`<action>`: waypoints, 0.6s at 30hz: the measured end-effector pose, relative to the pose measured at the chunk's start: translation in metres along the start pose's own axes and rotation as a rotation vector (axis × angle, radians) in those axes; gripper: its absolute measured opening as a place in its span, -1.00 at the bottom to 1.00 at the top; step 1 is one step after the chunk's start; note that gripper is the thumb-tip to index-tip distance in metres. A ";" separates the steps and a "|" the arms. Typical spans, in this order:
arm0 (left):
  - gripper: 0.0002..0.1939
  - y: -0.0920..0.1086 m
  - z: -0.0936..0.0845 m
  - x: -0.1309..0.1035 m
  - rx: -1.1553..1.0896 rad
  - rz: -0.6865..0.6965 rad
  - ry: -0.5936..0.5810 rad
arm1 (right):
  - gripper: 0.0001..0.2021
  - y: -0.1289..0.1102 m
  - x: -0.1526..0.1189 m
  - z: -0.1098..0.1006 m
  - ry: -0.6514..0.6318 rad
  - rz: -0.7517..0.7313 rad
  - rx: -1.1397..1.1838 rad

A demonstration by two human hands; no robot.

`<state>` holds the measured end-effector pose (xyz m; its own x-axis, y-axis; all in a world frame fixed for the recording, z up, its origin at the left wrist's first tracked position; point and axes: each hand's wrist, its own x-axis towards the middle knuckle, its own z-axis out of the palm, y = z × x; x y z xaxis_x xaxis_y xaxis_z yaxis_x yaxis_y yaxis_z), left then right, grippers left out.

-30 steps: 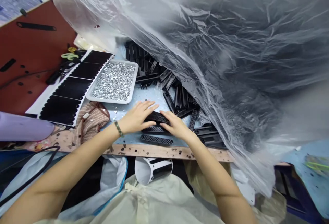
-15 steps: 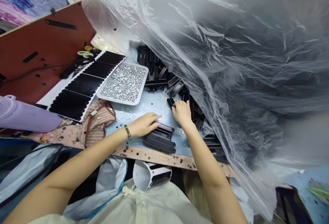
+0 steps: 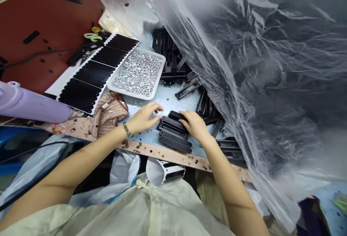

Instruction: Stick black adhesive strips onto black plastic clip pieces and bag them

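My right hand [image 3: 195, 123] grips the right end of a black perforated plastic strip [image 3: 175, 115], fingers on top and thumb at its near side. This strip lies at the far side of a row of similar black strips [image 3: 175, 142], set side by side near the table's front edge. Just left of the row is my left hand [image 3: 145, 117], fingers apart and curved, with nothing visible in it. Beyond my hands, a white tray [image 3: 157, 84] holds many small silvery metal pieces, perhaps nuts. A heap of black plastic parts [image 3: 206, 102] lies at the right.
A large clear plastic sheet [image 3: 230, 66] drapes over the right side. Left are a sheet of black stickers [image 3: 81, 95], a striped cloth [image 3: 111, 113], a purple bottle [image 3: 35, 102] and green-handled scissors [image 3: 92, 36]. A few small metal pieces lie loose by the tray.
My right hand has brought the black strip from beside the heap nearer to me, up to the row. My left hand has drawn back left off the row. The view has shifted.
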<state>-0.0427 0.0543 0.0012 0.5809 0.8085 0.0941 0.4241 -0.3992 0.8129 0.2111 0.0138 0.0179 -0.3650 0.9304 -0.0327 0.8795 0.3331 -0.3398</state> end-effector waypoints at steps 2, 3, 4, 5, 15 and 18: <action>-0.82 0.002 -0.004 -0.020 0.156 0.124 -0.077 | -0.68 -0.003 -0.005 0.000 -0.010 -0.043 0.060; -0.81 0.002 -0.003 -0.027 0.213 0.154 -0.123 | -0.67 -0.004 -0.006 0.000 -0.020 -0.053 0.097; -0.80 0.002 -0.001 -0.031 0.260 0.163 -0.156 | -0.68 -0.005 -0.007 0.000 -0.025 -0.052 0.128; -0.79 0.001 0.002 -0.033 0.299 0.155 -0.171 | -0.68 -0.005 -0.007 0.001 -0.026 -0.044 0.152; -0.77 0.006 0.012 -0.023 0.169 -0.056 -0.130 | -0.68 -0.011 0.007 0.001 -0.055 -0.003 0.251; -0.81 0.009 0.012 -0.017 0.046 -0.195 -0.141 | -0.68 -0.011 0.006 -0.002 -0.070 -0.004 0.277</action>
<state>-0.0401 0.0316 -0.0004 0.5752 0.8049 -0.1460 0.5670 -0.2636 0.7804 0.2002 0.0161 0.0231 -0.3968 0.9132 -0.0930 0.7646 0.2728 -0.5839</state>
